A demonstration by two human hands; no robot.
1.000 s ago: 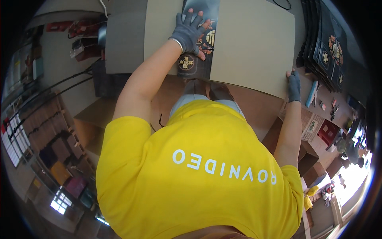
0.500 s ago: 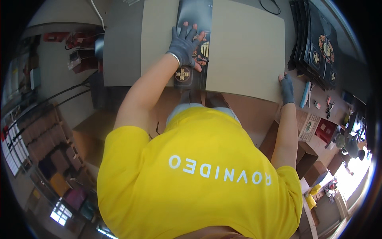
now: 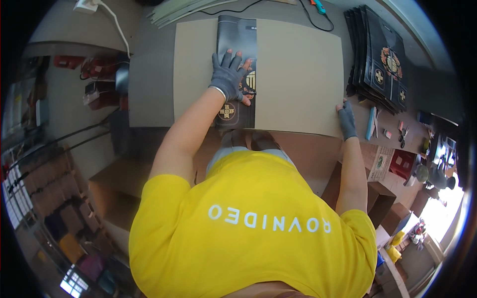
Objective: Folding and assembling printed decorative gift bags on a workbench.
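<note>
A large tan cardboard sheet (image 3: pixel 298 74) lies flat on the grey table (image 3: pixel 149 74). A black printed strip with gold emblems (image 3: pixel 238 35) runs down its middle. My left hand (image 3: pixel 227 78), in a grey fingerless glove, presses flat on this strip with fingers spread and holds nothing. My right hand (image 3: pixel 346 119), gloved the same way, grips the sheet at its near right corner, thumb on top. My yellow shirt fills the lower part of the view.
A stack of black printed sheets (image 3: pixel 380 64) lies at the right of the table. Small tools and bits (image 3: pixel 392 131) lie beside my right hand. Brown cartons (image 3: pixel 377 198) stand below the table edge. A white power strip and cable (image 3: pixel 94 7) sit at the far left.
The table and cardboard sit lower in the picture than before. Both hands keep their places on the sheet, the left still flat on the black strip.
</note>
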